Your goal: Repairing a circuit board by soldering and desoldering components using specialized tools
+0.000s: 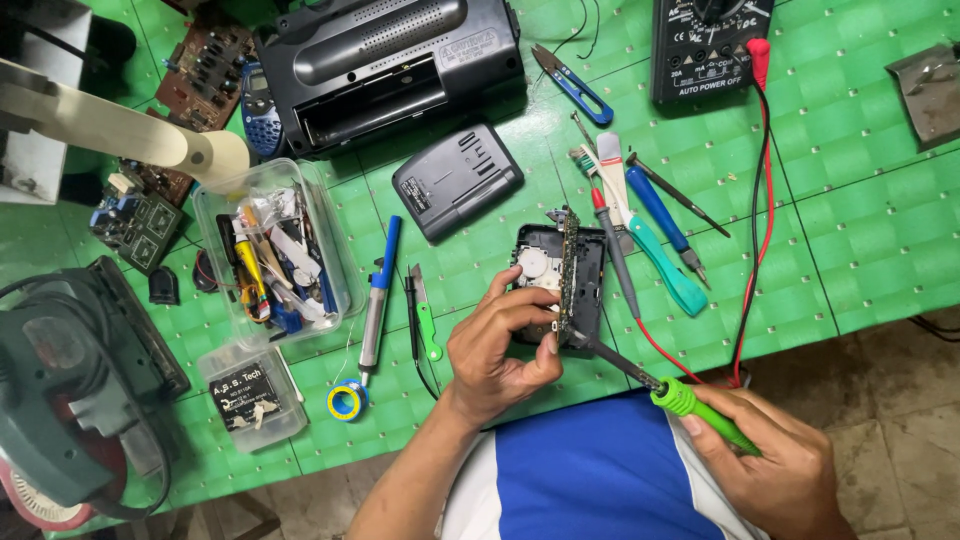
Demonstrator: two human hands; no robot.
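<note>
My left hand (497,345) grips a small black cassette mechanism (592,268) with a white gear and holds its green circuit board (568,262) upright on edge. My right hand (775,462) holds a soldering iron with a green handle (700,408). The iron's dark metal tip (583,340) touches the lower end of the board, close to my left thumb. Both hands are at the near edge of a table with a green checked cloth (870,220).
Right of the mechanism lie a teal toothbrush (655,255), a blue screwdriver (655,208) and a red probe lead from a black multimeter (708,45). A black radio (390,65), a black cover (457,180), a clear parts box (275,255), a solder sucker (378,295), a solder coil (346,401).
</note>
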